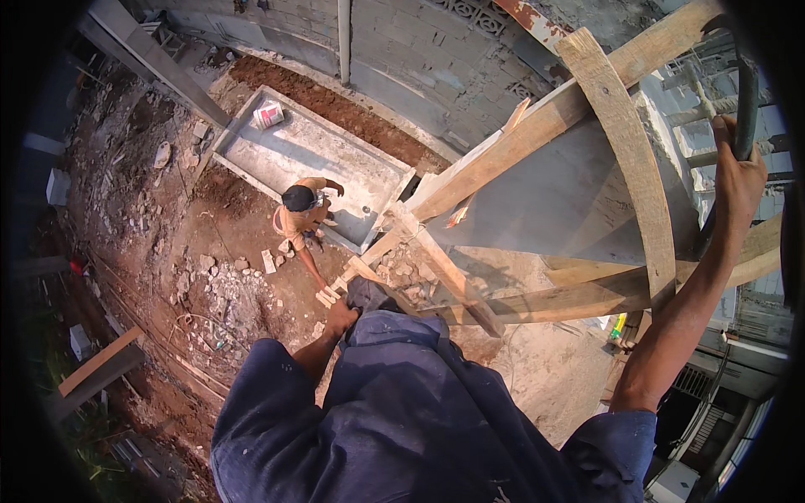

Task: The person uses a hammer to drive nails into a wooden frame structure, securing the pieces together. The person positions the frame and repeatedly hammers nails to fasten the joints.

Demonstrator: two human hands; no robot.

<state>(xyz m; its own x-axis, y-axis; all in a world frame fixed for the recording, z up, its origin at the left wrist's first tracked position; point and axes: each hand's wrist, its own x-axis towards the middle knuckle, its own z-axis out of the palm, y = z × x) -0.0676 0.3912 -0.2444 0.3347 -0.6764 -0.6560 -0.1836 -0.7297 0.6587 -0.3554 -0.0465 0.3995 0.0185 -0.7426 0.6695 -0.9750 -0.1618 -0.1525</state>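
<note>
My right hand (740, 180) is raised at the right, closed round a dark crowbar (746, 92) whose hooked end points up near a timber beam. My left hand (340, 318) is low beside my waist, its fingers curled at the edge of dark cloth; what they grip is hidden. In front of me a curved wooden board (625, 142) crosses the long timber beam (520, 142). A shorter timber strut (449, 272) slants down from the beam's lower end. Split wood (517, 115) sticks up from the beam.
Far below, a person in a dark cap (298, 199) bends beside a shallow concrete basin (239, 172) holding a white-and-red bucket (268, 115). Rubble (231, 302) covers the ground at left. A grey block wall (402, 67) stands behind. More timber (570, 298) runs beneath the curved board.
</note>
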